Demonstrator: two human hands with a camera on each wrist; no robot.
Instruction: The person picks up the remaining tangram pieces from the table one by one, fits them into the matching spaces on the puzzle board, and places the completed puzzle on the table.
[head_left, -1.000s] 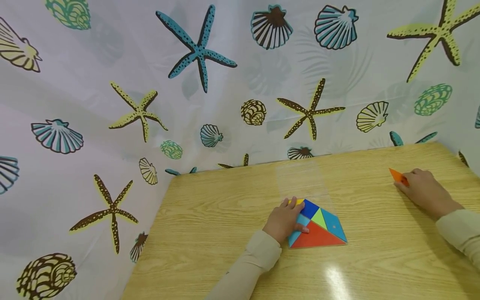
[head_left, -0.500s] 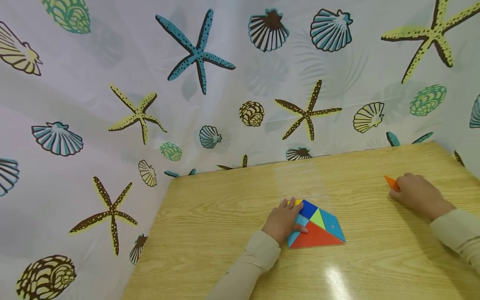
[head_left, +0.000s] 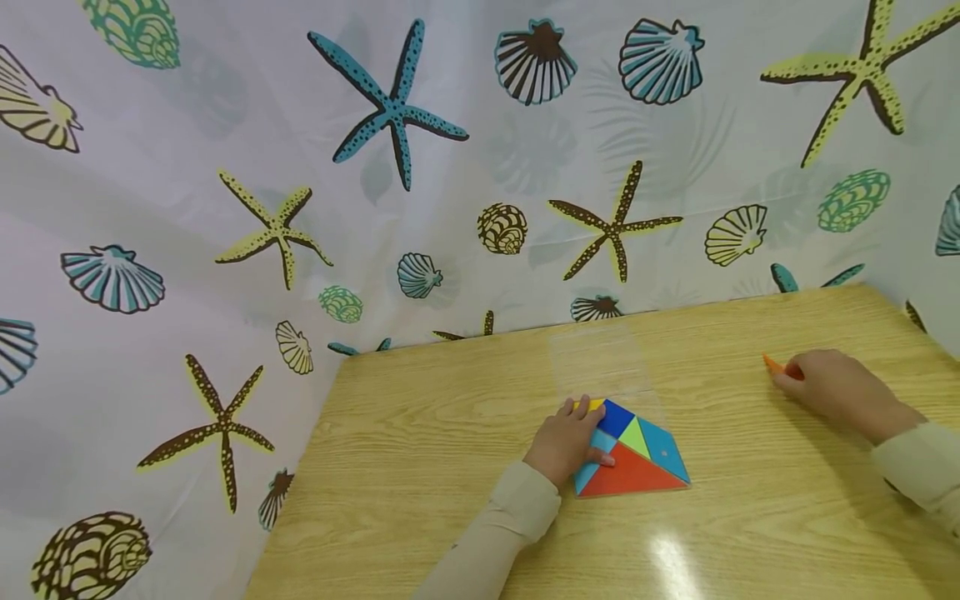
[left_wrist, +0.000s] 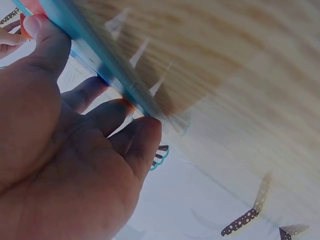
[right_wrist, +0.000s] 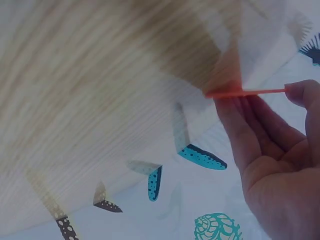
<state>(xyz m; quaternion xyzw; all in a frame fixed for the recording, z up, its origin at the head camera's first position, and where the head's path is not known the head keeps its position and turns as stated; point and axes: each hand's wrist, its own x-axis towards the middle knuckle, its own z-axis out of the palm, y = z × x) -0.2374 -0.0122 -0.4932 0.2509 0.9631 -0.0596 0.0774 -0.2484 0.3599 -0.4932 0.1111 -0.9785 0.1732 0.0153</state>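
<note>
On the table lies a group of flat tangram pieces fitted edge to edge. It has a red triangle [head_left: 632, 473], a blue piece [head_left: 618, 417], a light green triangle [head_left: 636, 438], a teal parallelogram [head_left: 663, 448], lighter blue pieces and a yellow piece. My left hand [head_left: 561, 443] rests on the group's left side, fingers extended over it and thumb on the red triangle. In the left wrist view, fingertips touch the edge of the pieces. Off to the right, my right hand [head_left: 838, 388] pinches an orange triangle [head_left: 775, 365], mostly covered by the fingers. The right wrist view shows this orange piece [right_wrist: 245, 93] edge-on.
The wooden table [head_left: 420, 433] has a strip of clear tape [head_left: 600, 358] near its back edge. A white curtain [head_left: 450, 225] printed with starfish and shells hangs behind and to the left, and also at the right.
My right hand has come slightly nearer and turned, so less of the orange triangle shows. The left hand and the group of pieces hold still. The head view has shifted a little.
</note>
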